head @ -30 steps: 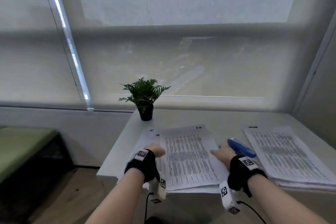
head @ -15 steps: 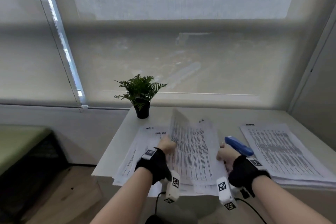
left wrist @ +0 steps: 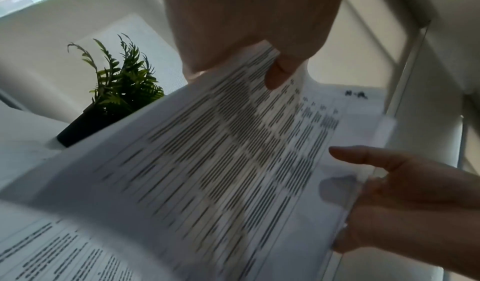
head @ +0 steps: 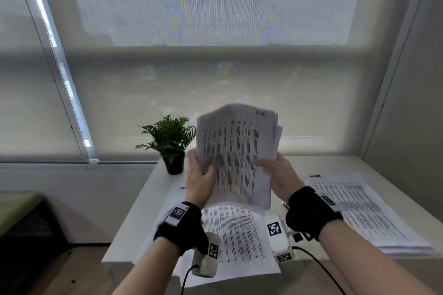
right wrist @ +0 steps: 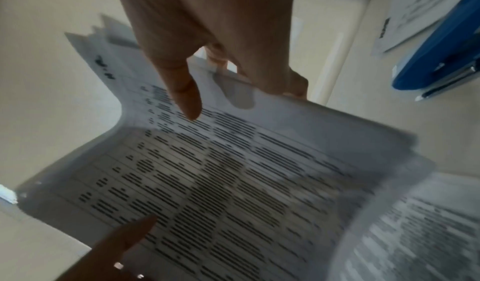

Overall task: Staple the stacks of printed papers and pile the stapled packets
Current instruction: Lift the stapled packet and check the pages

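Note:
A loose stack of printed papers stands upright above the table, held between both hands. My left hand grips its left edge, thumb on the front sheet. My right hand grips the right edge, thumb on the front and fingers behind. The sheets' top edges are uneven. The same stack fills the left wrist view and the stack the right wrist view. A blue stapler lies on the table right of the stack; the head view hides it behind my right hand.
More printed sheets lie on the white table under my hands. Another pile of papers lies at the right. A small potted plant stands at the table's back left. Window blinds close off the back.
Both hands lifted the stack off the table, from lying flat to standing upright in the air. My right hand left the stapler's side and took the stack's right edge.

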